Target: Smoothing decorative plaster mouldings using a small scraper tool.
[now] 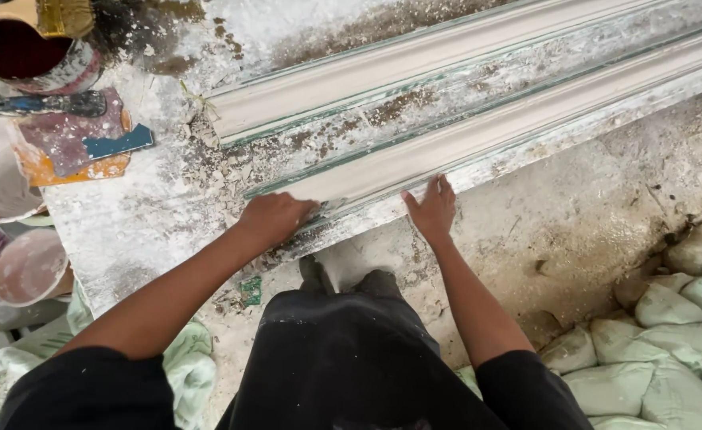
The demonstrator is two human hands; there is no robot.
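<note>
Two long white plaster mouldings lie side by side on a plaster-caked work table (144, 215). The near moulding (478, 131) runs from the table's front towards the upper right; the far moulding (383, 76) lies parallel behind it. My left hand (275, 217) is curled at the near moulding's left end, fingers pressed to its lower edge; whether it holds a small tool is hidden. My right hand (432, 209) rests flat with fingers spread on the moulding's front edge, holding nothing.
At the table's left corner lie a scraper (56, 103), orange and blue plastic spreaders (88, 151) and a dark red pot (33, 52). Plaster-stained buckets (29, 267) stand left of the table. Filled pale sacks (669, 334) are piled at lower right on the dusty floor.
</note>
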